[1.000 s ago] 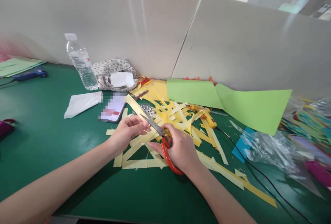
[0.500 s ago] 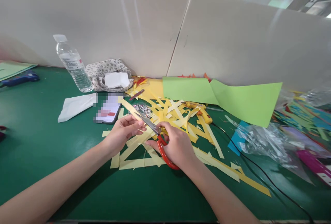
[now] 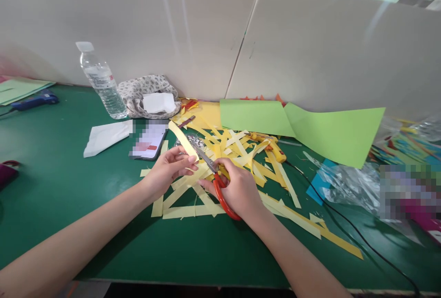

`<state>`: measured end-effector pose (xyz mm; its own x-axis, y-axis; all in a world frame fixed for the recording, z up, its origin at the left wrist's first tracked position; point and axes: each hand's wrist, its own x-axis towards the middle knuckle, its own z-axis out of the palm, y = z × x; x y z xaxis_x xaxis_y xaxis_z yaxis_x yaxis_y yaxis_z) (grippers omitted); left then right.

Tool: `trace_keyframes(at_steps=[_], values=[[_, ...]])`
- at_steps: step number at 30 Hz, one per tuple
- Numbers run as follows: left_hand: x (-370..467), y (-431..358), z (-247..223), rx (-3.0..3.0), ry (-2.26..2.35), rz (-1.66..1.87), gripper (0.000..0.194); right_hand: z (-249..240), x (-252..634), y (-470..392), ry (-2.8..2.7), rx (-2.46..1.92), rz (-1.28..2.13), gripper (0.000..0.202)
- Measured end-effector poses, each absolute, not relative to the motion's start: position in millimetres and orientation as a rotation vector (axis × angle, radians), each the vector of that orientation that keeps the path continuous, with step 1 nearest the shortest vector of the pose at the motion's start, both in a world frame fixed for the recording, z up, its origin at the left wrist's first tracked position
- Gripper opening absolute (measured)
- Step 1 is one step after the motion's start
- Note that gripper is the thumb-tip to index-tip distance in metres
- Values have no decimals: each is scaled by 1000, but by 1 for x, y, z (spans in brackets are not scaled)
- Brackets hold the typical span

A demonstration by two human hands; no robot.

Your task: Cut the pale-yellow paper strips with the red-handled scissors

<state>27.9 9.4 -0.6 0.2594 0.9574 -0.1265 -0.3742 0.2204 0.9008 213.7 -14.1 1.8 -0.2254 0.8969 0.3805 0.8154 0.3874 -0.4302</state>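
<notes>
My left hand [image 3: 172, 169] pinches a short pale yellow paper strip [image 3: 182, 139] that points up and away to the left. In my right hand [image 3: 239, 188] are red-handled scissors [image 3: 225, 202], their metal blades reaching toward the strip's lower end beside my left fingertips. Whether the blades touch the strip is too small to tell. Beneath both hands lie several loose yellow paper strips [image 3: 193, 211], crossing one another on the green table [image 3: 193, 252]. Behind the blades sits a clear bag of small patterned pieces [image 3: 198, 142], partly covered.
A water bottle [image 3: 103, 84], a spotted pouch [image 3: 148, 82], a tissue [image 3: 106, 137] and a phone [image 3: 151, 139] are at the left. Green sheets [image 3: 258, 116], a yellow glue gun [image 3: 277, 152] with a black cord and a crumpled plastic bag [image 3: 354, 188] lie toward the right.
The strip in my left hand has turned more upright, and its lower end now shows at my fingertips. The scissor blades have drawn slightly rightward from my left hand. The view has shifted a little.
</notes>
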Motion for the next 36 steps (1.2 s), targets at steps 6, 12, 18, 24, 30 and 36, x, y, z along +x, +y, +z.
trace_keyframes(at_steps=[6, 12, 18, 24, 30, 36], values=[[28, 10, -2, 900, 853, 1088, 17, 6, 213, -15, -2033, -1538, 177, 43], [28, 9, -3, 907, 845, 1088, 15, 3, 209, -16, -2131, -1510, 121, 52], [28, 9, -4, 928, 810, 1062, 16, 3, 209, -16, -2147, -1522, 103, 56], [28, 9, -3, 935, 792, 1058, 15, 5, 208, -17, -2174, -1531, 88, 48], [28, 8, -3, 922, 804, 1069, 15, 4, 208, -18, -2189, -1498, 30, 40], [28, 9, -4, 920, 802, 1059, 17, 0, 210, -16, -2176, -1480, -12, 40]])
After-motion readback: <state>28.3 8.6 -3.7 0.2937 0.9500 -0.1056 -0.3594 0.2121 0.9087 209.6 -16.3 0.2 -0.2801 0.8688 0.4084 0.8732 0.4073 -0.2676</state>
